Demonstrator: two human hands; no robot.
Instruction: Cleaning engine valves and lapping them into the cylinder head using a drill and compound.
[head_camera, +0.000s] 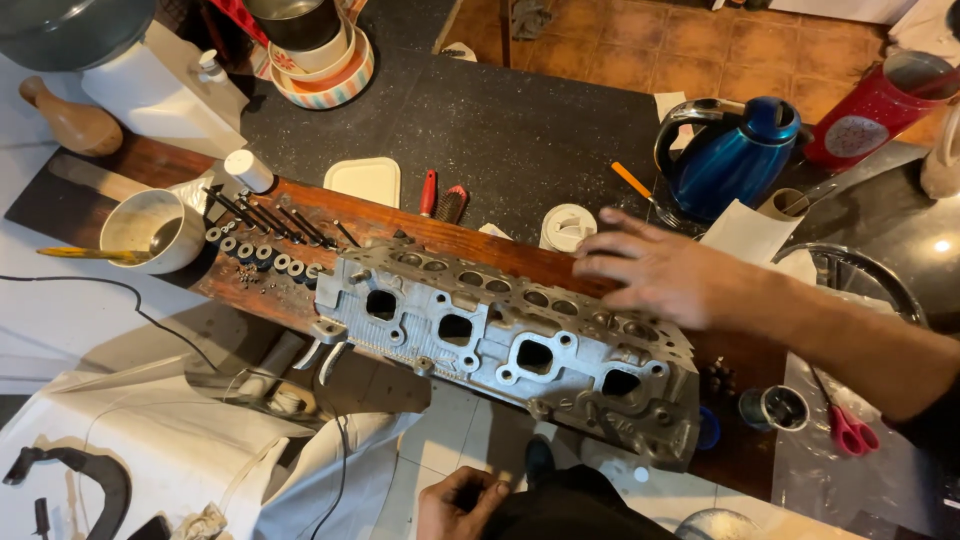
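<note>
While the right hand (665, 270) lies flat, fingers spread, holding nothing, the cast grey cylinder head (510, 345) beneath shows square ports.

There is one view only, from a camera worn on the person's head. It looks steeply down and forward over the desk (520, 120), close enough that the cylinder head (510, 340) fills the middle of the frame. The right hand (660, 270) enters from the right edge, the left hand (460, 503) sits at the bottom edge near the body. The tiled floor (720, 40) shows at the top, beyond the desk's far side.
</note>
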